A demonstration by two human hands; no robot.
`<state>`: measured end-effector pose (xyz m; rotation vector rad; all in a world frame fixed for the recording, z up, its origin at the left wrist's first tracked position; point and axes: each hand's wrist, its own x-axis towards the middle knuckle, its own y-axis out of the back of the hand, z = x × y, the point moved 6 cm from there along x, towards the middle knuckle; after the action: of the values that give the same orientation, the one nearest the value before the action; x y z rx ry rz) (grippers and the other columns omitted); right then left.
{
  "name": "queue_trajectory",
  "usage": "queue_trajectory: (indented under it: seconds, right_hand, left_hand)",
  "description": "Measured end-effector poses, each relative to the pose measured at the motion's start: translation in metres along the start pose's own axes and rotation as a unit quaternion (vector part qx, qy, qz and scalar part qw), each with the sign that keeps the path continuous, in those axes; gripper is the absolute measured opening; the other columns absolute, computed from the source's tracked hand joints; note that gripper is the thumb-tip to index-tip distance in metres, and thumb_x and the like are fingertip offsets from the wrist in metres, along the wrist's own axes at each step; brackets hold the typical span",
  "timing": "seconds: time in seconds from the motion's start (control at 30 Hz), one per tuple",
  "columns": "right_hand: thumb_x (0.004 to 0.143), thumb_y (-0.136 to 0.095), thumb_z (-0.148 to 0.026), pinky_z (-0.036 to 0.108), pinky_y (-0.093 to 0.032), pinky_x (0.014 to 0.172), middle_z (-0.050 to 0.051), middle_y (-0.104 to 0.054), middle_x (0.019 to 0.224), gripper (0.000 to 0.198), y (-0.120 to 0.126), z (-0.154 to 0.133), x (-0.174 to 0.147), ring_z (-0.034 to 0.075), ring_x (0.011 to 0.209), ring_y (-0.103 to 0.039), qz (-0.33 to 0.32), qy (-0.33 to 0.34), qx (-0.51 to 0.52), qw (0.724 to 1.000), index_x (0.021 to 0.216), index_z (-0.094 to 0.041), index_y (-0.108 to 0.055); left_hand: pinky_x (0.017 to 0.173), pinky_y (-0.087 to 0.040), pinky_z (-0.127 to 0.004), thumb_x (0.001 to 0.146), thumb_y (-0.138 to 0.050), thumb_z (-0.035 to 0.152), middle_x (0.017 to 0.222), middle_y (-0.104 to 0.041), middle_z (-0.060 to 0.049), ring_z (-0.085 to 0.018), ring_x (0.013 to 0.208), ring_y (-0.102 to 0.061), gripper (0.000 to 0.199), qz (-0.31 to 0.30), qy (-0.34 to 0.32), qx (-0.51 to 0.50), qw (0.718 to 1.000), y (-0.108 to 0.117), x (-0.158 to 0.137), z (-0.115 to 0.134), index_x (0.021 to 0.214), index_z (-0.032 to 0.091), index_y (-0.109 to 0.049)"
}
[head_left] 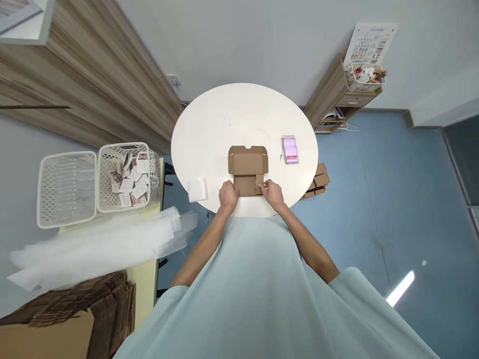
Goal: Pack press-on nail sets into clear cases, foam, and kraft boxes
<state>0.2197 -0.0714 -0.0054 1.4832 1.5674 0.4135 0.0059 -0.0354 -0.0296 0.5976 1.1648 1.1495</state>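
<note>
A brown cardboard box (248, 163) lies on the white oval table near its front edge, its lid raised and leaning away from me. My left hand (228, 196) is closed on the box's left front corner, the fingers curled at the wall. At the right end my right hand (272, 193) pinches the side wall, where a small flap stands inward. The inside of the box shows bare cardboard. To the right of it lies a pink and purple item (290, 149), blurred in the picture. White sheets or pouches (197, 189) rest at the table's left edge.
Left of me, a side table (144, 284) bears white baskets (123, 146) with small packets, white foam sheets (101, 244) and stacked flat cardboard (108, 319). Folded boxes (320, 179) sit low beyond the oval table (239, 99). A wooden cabinet (333, 92) stands back right.
</note>
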Motion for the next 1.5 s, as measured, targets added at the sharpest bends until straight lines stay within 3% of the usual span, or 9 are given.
queue_trajectory:
  seconds: [0.2, 0.47, 0.7, 0.77, 0.87, 0.97, 1.1, 1.27, 1.5]
  right_hand:
    - [0.105, -0.058, -0.038, 0.038, -0.051, 0.087, 0.014, -0.078, 0.103, 0.027, -0.002, 0.004, 0.015, 0.033, 0.104, -0.073, -0.020, -0.038, -0.058, 0.997, 0.119, -0.020, -0.073]
    - [0.100, -0.047, -0.008, 0.034, -0.050, 0.080, 0.021, -0.076, 0.108, 0.027, -0.002, -0.012, 0.015, 0.030, 0.099, -0.074, -0.030, -0.072, -0.181, 0.980, 0.111, -0.010, -0.071]
    - [0.102, -0.049, -0.015, 0.031, -0.048, 0.078, 0.020, -0.077, 0.109, 0.024, 0.002, -0.013, 0.013, 0.029, 0.101, -0.074, -0.027, -0.066, -0.206, 0.976, 0.113, -0.011, -0.071]
    - [0.105, -0.052, -0.026, 0.032, -0.048, 0.077, 0.021, -0.077, 0.107, 0.025, 0.006, -0.009, 0.010, 0.030, 0.099, -0.074, -0.020, -0.065, -0.193, 0.979, 0.110, -0.011, -0.072]
    - [0.107, -0.052, -0.040, 0.033, -0.046, 0.074, 0.018, -0.078, 0.102, 0.033, 0.017, -0.002, 0.002, 0.031, 0.097, -0.074, 0.000, -0.065, -0.164, 0.984, 0.104, -0.014, -0.072]
    - [0.106, -0.053, -0.040, 0.031, -0.044, 0.071, 0.013, -0.078, 0.096, 0.031, 0.027, 0.003, -0.009, 0.029, 0.093, -0.074, 0.013, -0.068, -0.136, 0.988, 0.100, -0.017, -0.072]
    - [0.105, -0.056, -0.037, 0.031, -0.042, 0.069, 0.011, -0.079, 0.094, 0.027, 0.028, 0.005, -0.022, 0.027, 0.091, -0.073, 0.005, -0.069, -0.105, 0.992, 0.097, -0.018, -0.073]
    - [0.103, -0.058, -0.035, 0.031, -0.042, 0.068, 0.009, -0.080, 0.094, 0.023, 0.023, 0.006, -0.029, 0.025, 0.089, -0.073, 0.000, -0.067, -0.074, 0.995, 0.096, -0.019, -0.074]
    - [0.101, -0.059, -0.032, 0.031, -0.047, 0.071, 0.007, -0.079, 0.093, 0.019, 0.033, -0.001, -0.027, 0.024, 0.086, -0.073, 0.012, -0.046, -0.025, 0.999, 0.097, -0.020, -0.073]
  left_hand:
    - [0.083, -0.049, -0.039, 0.101, -0.047, 0.016, 0.115, -0.067, -0.018, -0.032, 0.102, -0.068, 0.020, -0.007, 0.009, -0.007, 1.000, 0.001, -0.003, 0.000, 0.113, 0.015, -0.063]
    - [0.081, -0.050, -0.038, 0.100, -0.049, 0.016, 0.115, -0.067, -0.017, -0.031, 0.100, -0.069, 0.018, -0.007, 0.009, 0.000, 1.000, 0.000, -0.006, 0.001, 0.113, 0.015, -0.062]
    - [0.085, -0.050, -0.038, 0.104, -0.052, 0.027, 0.118, -0.069, -0.017, -0.031, 0.104, -0.070, 0.019, 0.011, 0.001, -0.026, 1.000, 0.003, -0.016, 0.000, 0.113, 0.016, -0.065]
    - [0.088, -0.051, -0.038, 0.106, -0.054, 0.039, 0.118, -0.070, -0.015, -0.031, 0.106, -0.070, 0.026, 0.032, 0.000, -0.066, 0.997, 0.009, -0.019, -0.012, 0.115, 0.018, -0.066]
    - [0.096, -0.051, -0.041, 0.105, -0.057, 0.046, 0.124, -0.068, -0.016, -0.032, 0.114, -0.067, 0.037, 0.105, 0.036, -0.107, 0.988, 0.029, -0.020, -0.050, 0.126, 0.017, -0.064]
    - [0.105, -0.049, -0.044, 0.100, -0.066, 0.041, 0.133, -0.062, -0.021, -0.035, 0.124, -0.061, 0.047, 0.170, 0.117, -0.103, 0.973, 0.052, -0.016, -0.102, 0.134, 0.010, -0.058]
    - [0.110, -0.045, -0.056, 0.085, -0.085, 0.046, 0.133, -0.059, -0.026, -0.044, 0.129, -0.054, 0.063, 0.171, 0.191, -0.084, 0.963, 0.064, -0.009, -0.144, 0.126, 0.006, -0.057]
    - [0.111, -0.045, -0.057, 0.078, -0.089, 0.054, 0.129, -0.061, -0.029, -0.045, 0.128, -0.055, 0.070, 0.158, 0.215, -0.030, 0.963, 0.062, -0.005, -0.141, 0.118, 0.006, -0.057]
    - [0.100, -0.053, -0.051, 0.085, -0.080, 0.027, 0.120, -0.068, -0.017, -0.036, 0.113, -0.067, 0.047, 0.148, 0.171, -0.115, 0.967, 0.065, -0.006, -0.126, 0.126, 0.017, -0.057]
